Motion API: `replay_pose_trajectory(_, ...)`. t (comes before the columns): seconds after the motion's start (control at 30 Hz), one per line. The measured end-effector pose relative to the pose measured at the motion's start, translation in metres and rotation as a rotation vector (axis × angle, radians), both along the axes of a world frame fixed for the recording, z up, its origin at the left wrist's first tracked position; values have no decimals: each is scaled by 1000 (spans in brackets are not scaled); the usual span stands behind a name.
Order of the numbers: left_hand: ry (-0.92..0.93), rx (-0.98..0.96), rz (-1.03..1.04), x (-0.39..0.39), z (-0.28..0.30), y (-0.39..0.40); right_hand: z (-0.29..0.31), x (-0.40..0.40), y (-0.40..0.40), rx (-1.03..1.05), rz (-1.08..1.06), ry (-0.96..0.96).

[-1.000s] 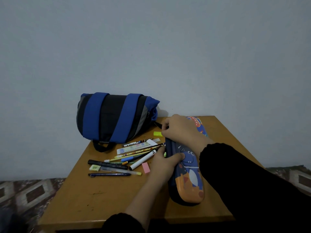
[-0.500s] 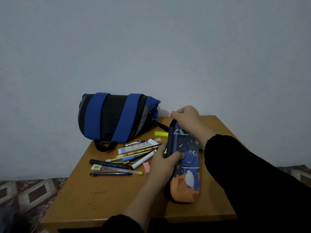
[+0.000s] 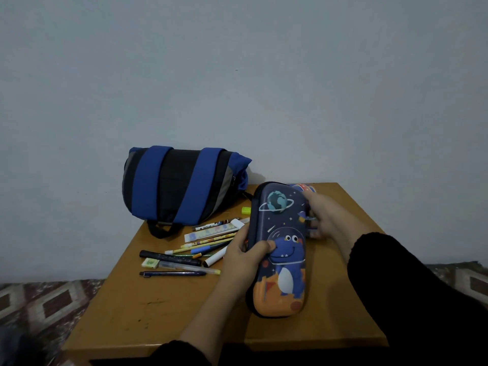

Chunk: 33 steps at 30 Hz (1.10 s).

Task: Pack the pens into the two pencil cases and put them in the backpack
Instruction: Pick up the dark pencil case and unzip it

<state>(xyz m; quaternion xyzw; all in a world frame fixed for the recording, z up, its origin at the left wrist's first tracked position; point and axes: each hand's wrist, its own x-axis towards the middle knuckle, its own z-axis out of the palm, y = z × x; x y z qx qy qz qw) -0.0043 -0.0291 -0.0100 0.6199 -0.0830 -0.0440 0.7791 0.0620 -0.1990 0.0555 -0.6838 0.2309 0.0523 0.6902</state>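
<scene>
Pencil case (image 3: 281,249) stands tilted on the table (image 3: 158,313), clamped between both hands: left hand (image 3: 247,256) grips its left edge, thumb on the lid; right hand (image 3: 326,220) curls round the far right edge, likely at the zip. Risk: a hard zip pull twists it loose. Pens (image 3: 184,257) lie loose just left of the left hand; a swing could scatter them. Second case (image 3: 303,186) peeks out beyond the right hand, backpack (image 3: 179,184) far left.

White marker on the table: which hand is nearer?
Left. The left hand, gripping the pencil case, sits right beside the white marker; the right hand is beyond the case's far side.
</scene>
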Motion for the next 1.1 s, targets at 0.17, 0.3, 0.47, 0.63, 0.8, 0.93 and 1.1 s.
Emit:
replay_pose_trajectory(0.17,66,-118,54,2,-6,-2,-24,-13,6,52,26,83)
replay_pose_trajectory(0.3,109,-188,144,11,-5,-2,-46,-28,16,67,45,123)
replay_pose_trajectory(0.47,166,-252,217,26,-4,6,-69,-46,24,134,84,138)
replay_pose_trajectory(0.63,188,-317,265,34,-3,8,-75,-60,30,179,23,120)
replay_pose_trajectory(0.8,195,-366,333,36,-4,4,-80,-66,33,278,-80,109)
replay_pose_trajectory(0.93,171,-392,375,35,-5,-2,-79,-71,38,386,-163,108)
replay_pose_trajectory(1.1,159,-412,455,36,-6,-8,-76,-82,49,462,-224,125)
